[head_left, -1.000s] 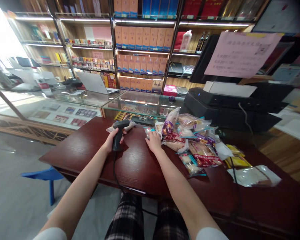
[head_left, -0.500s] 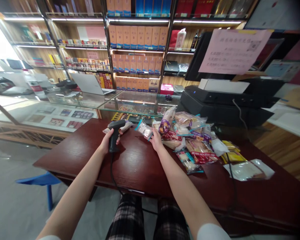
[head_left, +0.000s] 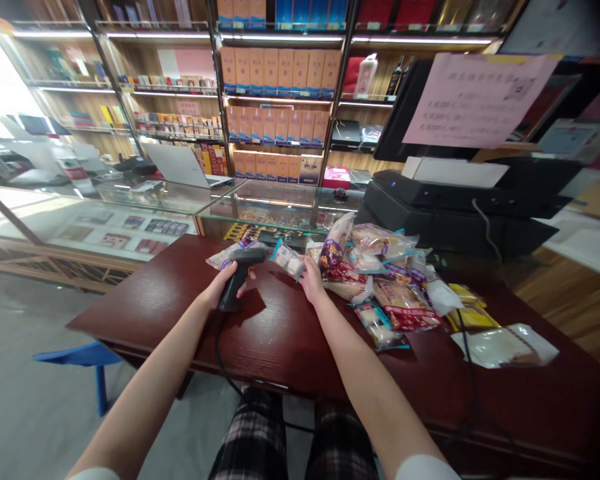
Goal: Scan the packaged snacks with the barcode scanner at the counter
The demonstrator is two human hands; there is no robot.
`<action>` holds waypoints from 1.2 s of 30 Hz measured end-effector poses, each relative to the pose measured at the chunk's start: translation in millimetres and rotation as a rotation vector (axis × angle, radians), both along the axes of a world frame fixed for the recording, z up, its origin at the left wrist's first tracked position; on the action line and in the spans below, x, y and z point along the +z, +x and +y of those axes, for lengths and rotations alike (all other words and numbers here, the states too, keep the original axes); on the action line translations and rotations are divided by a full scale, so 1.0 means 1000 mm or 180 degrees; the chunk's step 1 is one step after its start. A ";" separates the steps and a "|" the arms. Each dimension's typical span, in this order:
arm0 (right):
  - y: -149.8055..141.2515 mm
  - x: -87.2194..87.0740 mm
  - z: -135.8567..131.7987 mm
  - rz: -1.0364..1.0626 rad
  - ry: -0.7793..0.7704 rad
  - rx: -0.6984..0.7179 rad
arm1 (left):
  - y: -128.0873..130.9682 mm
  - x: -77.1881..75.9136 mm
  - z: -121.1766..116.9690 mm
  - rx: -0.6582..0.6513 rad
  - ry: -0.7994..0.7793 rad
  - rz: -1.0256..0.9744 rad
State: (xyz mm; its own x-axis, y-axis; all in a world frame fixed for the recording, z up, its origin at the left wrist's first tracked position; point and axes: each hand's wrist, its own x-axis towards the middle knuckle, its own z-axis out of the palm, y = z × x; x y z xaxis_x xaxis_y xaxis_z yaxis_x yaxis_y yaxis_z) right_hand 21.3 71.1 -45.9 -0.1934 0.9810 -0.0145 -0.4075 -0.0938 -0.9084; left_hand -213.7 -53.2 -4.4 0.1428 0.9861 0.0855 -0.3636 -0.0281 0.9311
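Note:
My left hand (head_left: 221, 285) is shut around the grip of a black corded handheld barcode scanner (head_left: 236, 283), whose head tilts forward over a clear wrapped packet (head_left: 233, 254). The scanner's black cable (head_left: 219, 357) trails across the dark red wooden table (head_left: 280, 353) and over its front edge. My right hand (head_left: 311, 281) pinches the end of a small clear snack packet (head_left: 287, 260). Beside that hand lies a heap of several wrapped food packets (head_left: 387, 280), some with red, purple or yellow printing. Part of the heap hides the table beneath it.
Behind the table stands a glass display counter (head_left: 275, 205). A black printer-like machine (head_left: 450, 220) sits at the right under a pink paper notice (head_left: 480, 100). Shelves of boxed goods (head_left: 275, 87) fill the back, with a laptop (head_left: 183, 165) on the counter and a blue stool (head_left: 83, 355) at the left.
The scanner has tilted from nearly upright to lean forward and right over the clear packet. My right hand has drawn the small packet left from the heap, and the view has shifted slightly.

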 end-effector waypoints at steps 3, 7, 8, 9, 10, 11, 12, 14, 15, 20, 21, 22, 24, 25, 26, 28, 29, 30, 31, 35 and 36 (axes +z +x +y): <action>-0.003 -0.003 -0.003 -0.0398 0.0317 0.0053 | 0.002 0.001 0.000 -0.0028 -0.0033 0.0073; -0.004 -0.003 -0.006 -0.0747 0.0788 0.0103 | 0.004 0.002 0.000 0.0040 0.0015 0.0194; -0.004 -0.003 -0.006 -0.0756 0.0852 0.0089 | 0.005 0.002 0.000 0.0056 0.0038 0.0223; -0.004 -0.002 -0.006 -0.0744 0.0881 0.0069 | 0.005 0.002 0.000 0.0069 0.0061 0.0244; -0.005 -0.002 -0.006 -0.0722 0.0888 0.0050 | 0.005 0.001 0.000 0.0076 0.0081 0.0258; -0.005 -0.002 -0.006 -0.0700 0.0884 0.0032 | 0.006 0.001 0.000 0.0074 0.0097 0.0265; -0.005 -0.002 -0.006 -0.0682 0.0878 0.0014 | 0.006 0.001 0.001 0.0061 0.0101 0.0271; -0.006 -0.002 -0.005 -0.0661 0.0859 0.0000 | 0.007 0.000 0.001 0.0033 0.0089 0.0287; -0.006 -0.002 -0.005 -0.0660 0.0844 0.0013 | 0.007 -0.001 0.001 0.0031 0.0082 0.0297; -0.004 -0.003 -0.007 -0.0747 0.0796 0.0059 | 0.008 -0.002 0.002 0.0101 0.0038 0.0285; -0.004 -0.003 -0.007 -0.0775 0.0828 0.0042 | 0.008 -0.002 0.002 0.0113 0.0032 0.0259; -0.004 -0.003 -0.008 -0.0816 0.0885 0.0011 | 0.008 -0.002 0.002 0.0127 0.0028 0.0232; -0.005 -0.002 -0.008 -0.0975 0.1089 -0.0121 | 0.009 0.000 0.001 0.0180 0.0028 0.0197; -0.005 -0.002 -0.008 -0.1091 0.1229 -0.0233 | 0.010 0.000 0.000 0.0213 0.0028 0.0194; -0.005 -0.002 -0.009 -0.1216 0.1390 -0.0370 | 0.011 0.001 -0.001 0.0243 0.0030 0.0200; -0.003 0.001 -0.009 -0.1444 0.1762 -0.0697 | 0.012 0.002 -0.002 0.0288 0.0036 0.0215; -0.001 0.004 -0.009 -0.1540 0.1972 -0.0873 | 0.012 0.003 -0.003 0.0305 0.0039 0.0215; 0.002 0.007 -0.009 -0.1632 0.2194 -0.1049 | 0.012 0.003 -0.003 0.0319 0.0039 0.0214; 0.005 0.012 -0.009 -0.1733 0.2417 -0.1229 | 0.012 0.003 -0.003 0.0331 0.0036 0.0213; 0.026 0.038 -0.013 -0.2297 0.3240 -0.1839 | 0.010 0.002 -0.001 0.0351 0.0047 0.0208; 0.032 0.046 -0.014 -0.2456 0.3422 -0.1876 | 0.009 0.002 -0.001 0.0346 0.0050 0.0205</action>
